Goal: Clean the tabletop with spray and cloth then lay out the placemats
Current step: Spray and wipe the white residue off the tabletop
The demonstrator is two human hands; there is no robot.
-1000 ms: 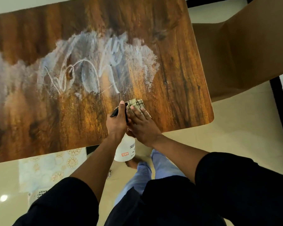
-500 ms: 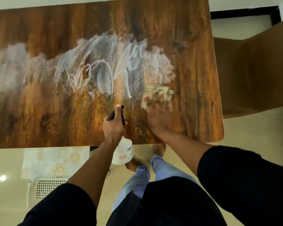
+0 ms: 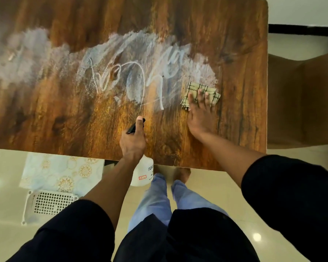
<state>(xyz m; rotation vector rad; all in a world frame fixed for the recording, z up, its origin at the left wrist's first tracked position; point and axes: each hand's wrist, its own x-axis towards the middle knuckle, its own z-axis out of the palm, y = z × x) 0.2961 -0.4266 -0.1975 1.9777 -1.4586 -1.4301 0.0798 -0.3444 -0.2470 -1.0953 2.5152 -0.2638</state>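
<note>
the dark wood-grain bench (image 3: 235, 44) carries a wide smear of white foamy spray residue (image 3: 121, 72) across its middle. the right hand (image 3: 199, 118) lies flat, fingers (image 3: 192, 98) straight, pressing a folded beige checked cloth (image 3: 201, 92) at the smear's right end. the left hand (image 3: 133, 142) has its fingers curled round the black trigger head of a white plastic spray bottle (image 3: 143, 174) hanging past the bench's near edge. pale blue floral placemats (image 3: 61, 171) lie below the bench edge beside a white perforated basket (image 3: 49, 203), on glossy cream floor tiles (image 3: 206, 188). a brown chair (image 3: 301, 103) stands to the right.
</note>
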